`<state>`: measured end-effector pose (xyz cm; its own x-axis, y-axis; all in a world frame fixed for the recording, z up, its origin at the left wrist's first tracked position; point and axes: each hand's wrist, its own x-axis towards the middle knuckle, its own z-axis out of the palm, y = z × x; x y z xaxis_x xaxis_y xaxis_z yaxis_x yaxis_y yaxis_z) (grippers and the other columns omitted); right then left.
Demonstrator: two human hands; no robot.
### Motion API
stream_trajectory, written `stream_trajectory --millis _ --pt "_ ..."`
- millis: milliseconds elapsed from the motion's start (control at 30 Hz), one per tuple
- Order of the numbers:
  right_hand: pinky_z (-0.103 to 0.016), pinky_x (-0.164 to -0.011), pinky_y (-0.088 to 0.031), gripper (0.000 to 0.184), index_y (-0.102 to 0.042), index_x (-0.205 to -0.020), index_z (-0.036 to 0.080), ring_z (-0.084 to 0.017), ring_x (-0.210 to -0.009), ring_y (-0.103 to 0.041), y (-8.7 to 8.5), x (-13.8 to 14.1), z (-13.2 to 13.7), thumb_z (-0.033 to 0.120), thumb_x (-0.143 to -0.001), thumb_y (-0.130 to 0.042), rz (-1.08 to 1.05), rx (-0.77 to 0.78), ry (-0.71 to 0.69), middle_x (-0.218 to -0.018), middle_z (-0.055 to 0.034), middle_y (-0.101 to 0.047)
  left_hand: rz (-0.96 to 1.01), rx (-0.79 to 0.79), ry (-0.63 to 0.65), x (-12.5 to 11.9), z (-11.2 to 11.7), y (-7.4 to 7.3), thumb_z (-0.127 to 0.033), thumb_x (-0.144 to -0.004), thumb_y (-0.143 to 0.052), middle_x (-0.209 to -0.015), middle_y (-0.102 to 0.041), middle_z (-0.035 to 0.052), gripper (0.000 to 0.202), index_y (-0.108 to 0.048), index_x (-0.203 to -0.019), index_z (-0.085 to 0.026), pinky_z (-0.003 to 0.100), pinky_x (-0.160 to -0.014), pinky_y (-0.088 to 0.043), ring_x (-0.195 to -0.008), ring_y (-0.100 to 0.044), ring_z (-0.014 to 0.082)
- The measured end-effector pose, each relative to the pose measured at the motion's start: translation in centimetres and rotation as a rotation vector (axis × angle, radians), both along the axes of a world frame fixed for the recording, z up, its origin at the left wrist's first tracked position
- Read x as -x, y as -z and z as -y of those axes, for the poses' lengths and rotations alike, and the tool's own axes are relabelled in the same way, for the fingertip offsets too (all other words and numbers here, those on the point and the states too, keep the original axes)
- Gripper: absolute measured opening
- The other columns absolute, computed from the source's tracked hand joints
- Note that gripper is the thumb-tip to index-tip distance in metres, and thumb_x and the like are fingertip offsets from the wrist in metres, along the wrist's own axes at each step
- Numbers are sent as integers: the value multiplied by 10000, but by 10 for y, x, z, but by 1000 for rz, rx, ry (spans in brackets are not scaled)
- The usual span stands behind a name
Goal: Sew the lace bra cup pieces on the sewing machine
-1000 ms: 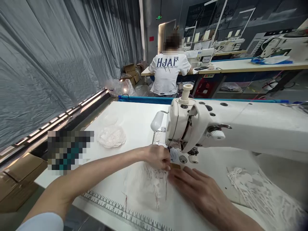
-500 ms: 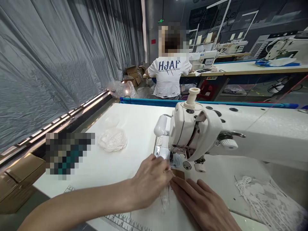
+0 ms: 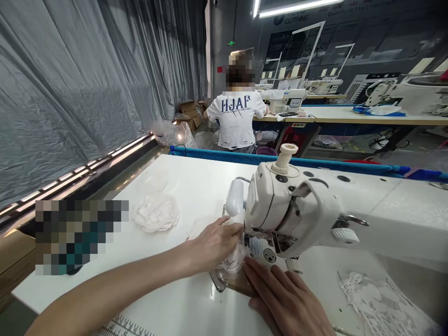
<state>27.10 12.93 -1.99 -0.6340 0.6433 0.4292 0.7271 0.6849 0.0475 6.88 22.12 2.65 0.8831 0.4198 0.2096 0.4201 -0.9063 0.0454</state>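
Observation:
A small white lace piece (image 3: 234, 263) with a scalloped edge lies by the needle area of the white sewing machine (image 3: 280, 205). My left hand (image 3: 215, 242) rests palm down over this lace, fingers stretched toward the presser foot and partly covering it. To the right, my right hand (image 3: 285, 294) lies flat with its fingers extended, their tips at the lace's edge. Beneath the lace is a brown plate (image 3: 241, 282), with a bent metal piece (image 3: 217, 281) beside it. The needle itself is hidden behind the machine head.
A round lace bundle (image 3: 157, 213) sits on the white table (image 3: 196, 179) at left; another lace pile (image 3: 378, 298) lies at right. A blurred-out patch (image 3: 82, 235) covers something at the left edge. Ahead, a co-worker (image 3: 238, 119) sits at another machine.
My left hand has gone from a closed grip to stretched fingers over the lace. The lace now lies spread beside the machine's foot. The view has shifted slightly.

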Motion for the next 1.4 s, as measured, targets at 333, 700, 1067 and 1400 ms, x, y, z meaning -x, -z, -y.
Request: stream_trajectory --millis 333,700,1067,1400 --pt "-330 -689 -468 377 -516 -1274 98 -197 -842 -621 3 -2 -1 259 -957 -394 54 -17 8 -1293 -123 -549 28 52 38 5 -5 1 -18 -839 -430 -891 -592 64 186 -535 -737 -132 339 -959 -353 -783 -552 131" --pt "-342 -677 -449 314 -581 -1200 144 -206 -893 -609 2 -2 4 257 -951 -428 13 -45 11 -1206 -94 -620 33 -8 38 11 29 0 -36 -853 -442 -796 -585 31 153 -567 -826 -120 328 -817 -359 -762 -544 136" --pt "-340 -681 -408 354 -523 -1265 131 -178 -864 -572 3 -2 5 279 -959 -426 22 -9 30 -1244 -58 -599 31 -73 4 9 31 5 -42 -870 -419 -800 -570 16 162 -540 -811 -131 326 -826 -352 -753 -533 125" --pt "-321 -674 -392 346 -556 -1229 147 -185 -838 -557 5 -1 3 317 -960 -422 10 -30 47 -1244 -65 -597 128 -127 -6 7 29 10 -45 -907 -396 -791 -593 4 198 -576 -861 -116 326 -814 -332 -739 -531 112"
